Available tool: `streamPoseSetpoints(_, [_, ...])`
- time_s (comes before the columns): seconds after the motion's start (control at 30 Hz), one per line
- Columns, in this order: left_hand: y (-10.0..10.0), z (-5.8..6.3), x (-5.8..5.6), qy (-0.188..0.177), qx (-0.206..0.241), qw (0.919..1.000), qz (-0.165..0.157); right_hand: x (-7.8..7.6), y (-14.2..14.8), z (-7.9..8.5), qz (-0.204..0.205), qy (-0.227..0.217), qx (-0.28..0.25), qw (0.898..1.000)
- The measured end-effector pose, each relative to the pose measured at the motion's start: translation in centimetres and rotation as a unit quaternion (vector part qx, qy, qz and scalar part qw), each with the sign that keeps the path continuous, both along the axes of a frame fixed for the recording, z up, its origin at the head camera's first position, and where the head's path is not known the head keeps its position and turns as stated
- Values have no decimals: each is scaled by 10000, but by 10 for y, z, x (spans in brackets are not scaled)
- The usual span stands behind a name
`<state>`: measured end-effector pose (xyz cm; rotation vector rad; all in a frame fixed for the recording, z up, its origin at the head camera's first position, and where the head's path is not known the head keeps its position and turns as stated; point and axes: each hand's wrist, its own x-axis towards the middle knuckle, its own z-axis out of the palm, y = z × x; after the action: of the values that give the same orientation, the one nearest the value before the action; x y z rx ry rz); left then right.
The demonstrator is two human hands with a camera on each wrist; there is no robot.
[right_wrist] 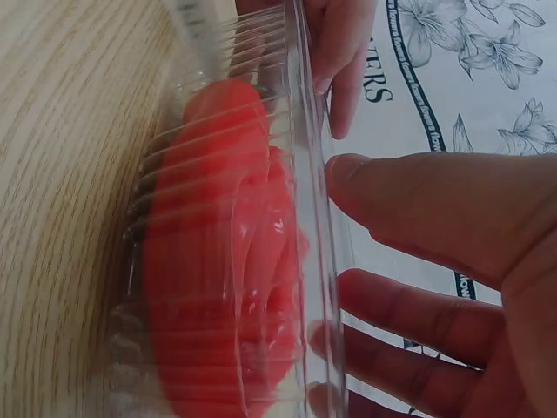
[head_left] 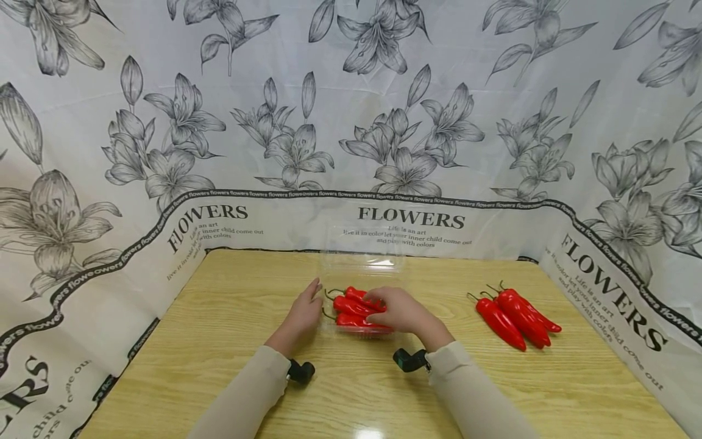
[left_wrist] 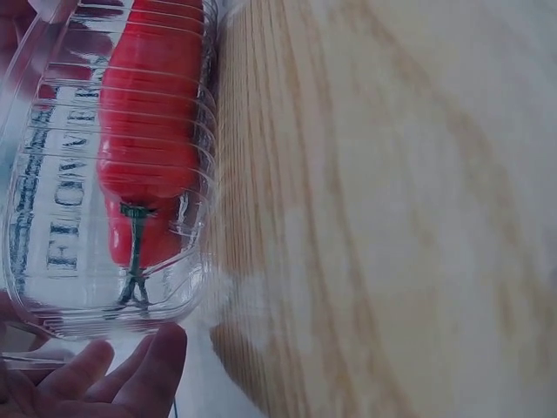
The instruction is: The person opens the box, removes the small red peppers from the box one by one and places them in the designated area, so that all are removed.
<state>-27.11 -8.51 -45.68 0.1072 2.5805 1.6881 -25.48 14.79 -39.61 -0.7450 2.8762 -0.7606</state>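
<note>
A clear plastic clamshell box (head_left: 366, 332) sits mid-table with its lid (head_left: 362, 261) raised at the back. Several red chili peppers (head_left: 351, 305) lie inside it, their green stems toward the left. At the box's left end is my left hand (head_left: 303, 310), fingers extended beside the wall; the left wrist view shows its fingertips (left_wrist: 165, 344) right at that end. My right hand (head_left: 400, 310) reaches over the right part of the box, fingertips at the peppers. In the right wrist view its thumb (right_wrist: 357, 178) and spread fingers lie along the rim, with no pepper gripped between them.
Several more red chili peppers (head_left: 515, 314) lie in a bunch on the right of the wooden table (head_left: 230, 329). A white curtain (head_left: 296, 225) printed with flowers and lettering surrounds the table at the back and sides.
</note>
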Motion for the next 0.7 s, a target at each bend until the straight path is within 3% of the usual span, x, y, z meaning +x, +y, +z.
streamPoseSetpoints(0.47, [-1,-1,-3,59,-22,10000,-2,-7,-11,-8,253,-223,73,9994])
streamPoseSetpoints(0.7, [-1,-3,-4,278,-185,9994,-59,-9,-16,-8,206,-331,145,9991])
